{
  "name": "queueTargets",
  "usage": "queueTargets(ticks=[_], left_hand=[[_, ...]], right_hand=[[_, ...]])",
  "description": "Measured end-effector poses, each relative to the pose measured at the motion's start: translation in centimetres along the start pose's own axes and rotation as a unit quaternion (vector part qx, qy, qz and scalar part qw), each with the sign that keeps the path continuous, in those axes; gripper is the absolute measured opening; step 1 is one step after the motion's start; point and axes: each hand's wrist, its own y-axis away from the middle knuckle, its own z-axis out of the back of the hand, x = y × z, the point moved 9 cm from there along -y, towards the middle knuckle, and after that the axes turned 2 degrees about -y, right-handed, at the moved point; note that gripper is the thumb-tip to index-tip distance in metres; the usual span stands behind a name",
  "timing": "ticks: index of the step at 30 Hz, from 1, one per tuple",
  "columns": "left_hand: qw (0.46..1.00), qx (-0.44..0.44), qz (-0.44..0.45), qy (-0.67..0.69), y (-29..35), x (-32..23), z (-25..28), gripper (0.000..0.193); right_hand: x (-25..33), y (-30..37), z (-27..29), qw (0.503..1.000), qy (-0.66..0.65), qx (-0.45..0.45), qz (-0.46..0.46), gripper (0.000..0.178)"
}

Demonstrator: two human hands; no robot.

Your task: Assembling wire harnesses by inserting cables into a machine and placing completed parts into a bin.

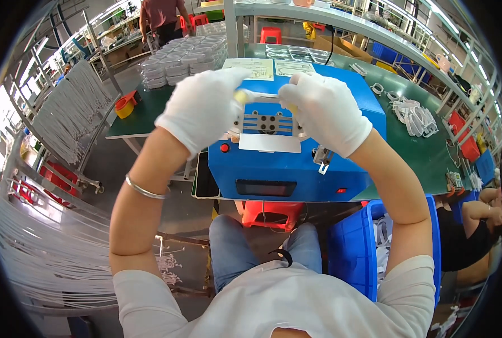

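Observation:
My left hand [204,108] and my right hand [331,111], both in white gloves, are raised over a blue machine [313,176]. A white strip [264,98] spans the gap between them, its two ends pinched in my closed fingers. Glove fabric hides most of those ends, and the left fingertips are slightly blurred. Just under the strip sits a metal fixture [268,123] with slots and bolts, a pale plate [269,143] in front of it. On the machine's front are a red button [224,147] and a dark display [266,187].
White looped bands [415,117] lie on the green table [400,155] to the right. Stacked clear trays [183,59] stand at the back left, beside a yellow tape roll [124,107]. A blue bin [349,256] holds white pieces near my right elbow. White cords [70,112] hang on a left rack.

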Motion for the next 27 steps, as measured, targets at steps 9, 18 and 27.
queueTargets(ticks=[9, 18, 27], left_hand=[[0.979, -0.165, -0.106, 0.052, 1.0, -1.4, -0.2, 0.012], [0.977, -0.161, -0.134, 0.049, 1.0, -1.2, -0.1, 0.012], [0.972, 0.113, 0.087, 0.187, -0.5, 0.7, -3.4, 0.037]], right_hand=[[-6.8, 1.7, -7.4, 0.776, -0.482, 0.163, -0.372, 0.043], [-5.0, 0.0, -6.0, 0.756, -0.566, 0.046, -0.325, 0.033], [-3.1, -0.6, -3.2, 0.893, -0.401, 0.035, -0.200, 0.007]])
